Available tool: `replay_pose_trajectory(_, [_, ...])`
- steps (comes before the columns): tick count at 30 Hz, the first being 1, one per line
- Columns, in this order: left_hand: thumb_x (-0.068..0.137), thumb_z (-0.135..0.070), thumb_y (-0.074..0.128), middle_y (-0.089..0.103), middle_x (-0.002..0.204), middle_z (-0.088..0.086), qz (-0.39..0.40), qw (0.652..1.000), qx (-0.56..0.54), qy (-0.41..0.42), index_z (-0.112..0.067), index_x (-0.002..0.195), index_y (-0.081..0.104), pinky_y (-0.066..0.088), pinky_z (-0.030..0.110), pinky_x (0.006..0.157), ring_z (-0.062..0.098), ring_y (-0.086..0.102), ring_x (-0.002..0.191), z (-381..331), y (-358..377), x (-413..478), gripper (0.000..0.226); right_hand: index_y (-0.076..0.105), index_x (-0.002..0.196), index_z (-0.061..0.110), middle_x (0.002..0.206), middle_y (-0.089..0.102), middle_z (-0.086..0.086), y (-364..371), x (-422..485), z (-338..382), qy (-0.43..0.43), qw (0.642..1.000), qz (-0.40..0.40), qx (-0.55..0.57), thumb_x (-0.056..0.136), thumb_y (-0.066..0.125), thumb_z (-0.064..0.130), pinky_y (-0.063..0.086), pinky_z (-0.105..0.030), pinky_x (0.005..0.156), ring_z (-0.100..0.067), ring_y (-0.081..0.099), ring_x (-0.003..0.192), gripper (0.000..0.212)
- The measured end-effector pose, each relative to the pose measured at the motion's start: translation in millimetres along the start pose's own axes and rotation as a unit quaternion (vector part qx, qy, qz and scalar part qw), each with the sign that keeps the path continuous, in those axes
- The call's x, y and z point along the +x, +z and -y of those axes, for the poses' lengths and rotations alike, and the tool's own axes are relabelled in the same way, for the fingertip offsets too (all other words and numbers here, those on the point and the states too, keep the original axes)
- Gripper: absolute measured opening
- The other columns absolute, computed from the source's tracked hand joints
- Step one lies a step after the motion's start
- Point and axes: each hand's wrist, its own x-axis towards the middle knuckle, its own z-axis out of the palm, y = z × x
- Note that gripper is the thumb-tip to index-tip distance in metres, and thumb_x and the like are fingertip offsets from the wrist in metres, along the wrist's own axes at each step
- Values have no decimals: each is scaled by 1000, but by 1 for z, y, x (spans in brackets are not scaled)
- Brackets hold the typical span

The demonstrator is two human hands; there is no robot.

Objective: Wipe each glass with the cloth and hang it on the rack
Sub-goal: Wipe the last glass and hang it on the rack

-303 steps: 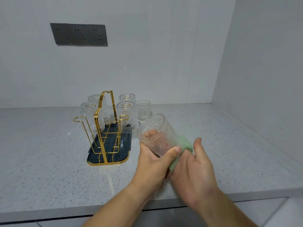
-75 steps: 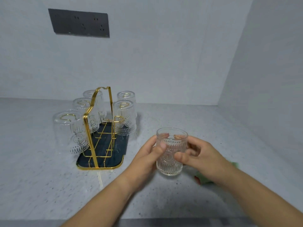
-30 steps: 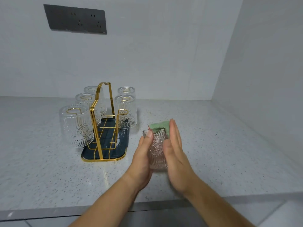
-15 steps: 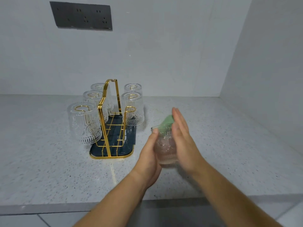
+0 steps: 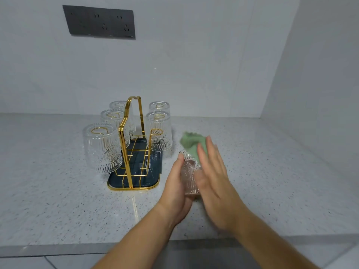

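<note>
My left hand [image 5: 175,183] grips a clear embossed glass [image 5: 189,172] from its left side, held just above the counter to the right of the rack. My right hand [image 5: 212,169] lies flat against the glass's right side and presses a green cloth [image 5: 192,142] onto it; the cloth sticks out above my fingertips. The gold wire rack [image 5: 129,136] on its dark tray [image 5: 136,183] carries several glasses upside down: three on the left, nearest one [image 5: 103,148], and two on the right, nearest one [image 5: 159,131]. A bare gold hook [image 5: 156,132] shows at the rack's front right.
The speckled grey counter [image 5: 58,191] ends in a front edge below my forearms. A white wall rises close on the right [image 5: 320,94]. A dark socket panel [image 5: 100,22] sits on the back wall.
Ten seconds ago the rack's front left hook was bare; a glass hangs there now. I picked up the last loose glass, and the cloth has slid up along it over the last second.
</note>
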Motion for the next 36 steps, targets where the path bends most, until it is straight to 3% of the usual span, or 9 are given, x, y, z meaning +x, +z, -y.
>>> replay_pose_trajectory(3, [109, -48, 31, 72, 134, 14, 2, 1000, -18, 5, -18, 126, 76, 44, 51, 115, 29, 67, 127, 1, -2, 1, 56, 2, 157, 46, 163, -14, 36, -4, 18, 7, 76, 992, -8, 101, 96, 20, 62, 3, -18, 120, 24, -9, 144, 66])
replay_pose_trajectory(7, [110, -46, 30, 73, 131, 17, -8, 1000, -15, 17, -11, 123, 76, 50, 44, 107, 29, 70, 123, -1, -2, 1, 60, -5, 151, 53, 162, -19, 37, 5, 2, 7, 53, 993, 0, 108, 101, 21, 63, 5, -7, 114, 22, -12, 145, 57])
replay_pose_trajectory(13, [103, -56, 37, 78, 117, 15, 6, 1000, -15, 6, -9, 121, 74, 62, 36, 87, 24, 78, 103, -5, 2, -3, 64, -4, 162, 28, 168, -22, 16, 16, -35, 6, -46, 999, 4, 16, 104, 33, 48, 7, -46, 128, -9, -17, 157, 72])
replay_pose_trajectory(20, [76, -62, 85, 51, 152, 30, 4, 999, -10, 31, -2, 154, 40, 38, 61, 120, 46, 50, 142, 4, -3, 8, 108, 7, 163, 31, 169, -11, 22, -4, -27, 12, -50, 997, -7, 59, 105, 37, 24, 8, -46, 128, -3, -9, 157, 66])
replay_pose_trajectory(25, [102, -49, 55, 57, 151, 20, 51, 998, 20, 24, -15, 149, 56, 33, 62, 123, 39, 50, 144, 2, -6, 3, 58, 4, 157, 49, 164, -12, 36, -16, -1, 8, 6, 997, -24, 74, 101, 25, 58, 7, -41, 129, 12, -10, 151, 60])
replay_pose_trajectory(28, [109, -42, 40, 62, 146, 19, 17, 1000, -2, 19, -12, 144, 63, 35, 58, 122, 37, 55, 140, -2, -2, -1, 51, -3, 157, 46, 161, -22, 37, -10, -1, 4, 17, 998, 1, 55, 101, 22, 61, 7, -44, 130, 11, -15, 151, 63])
replay_pose_trajectory(31, [108, -41, 38, 68, 139, 16, 9, 1000, -12, 24, -10, 137, 69, 43, 50, 118, 32, 63, 133, -3, -1, -2, 52, -13, 155, 45, 161, -32, 30, 7, -25, -3, -9, 1000, 25, 1, 106, 24, 51, 8, -49, 129, -1, -24, 153, 62])
replay_pose_trajectory(34, [106, -50, 43, 78, 116, 12, 15, 1000, 4, 14, -15, 114, 81, 60, 39, 94, 24, 76, 106, -3, 1, -1, 52, -15, 159, 37, 168, -26, 14, 19, -43, -10, -53, 997, 13, -53, 103, 21, 57, 7, -51, 127, -17, -22, 156, 69])
replay_pose_trajectory(36, [98, -58, 60, 75, 121, 18, 13, 1000, 26, 9, -9, 125, 73, 59, 43, 99, 29, 74, 112, -1, -2, 1, 57, -13, 161, 31, 170, -21, 8, 21, -48, -12, -67, 995, 0, -73, 103, 17, 60, 8, -50, 126, -22, -19, 157, 71])
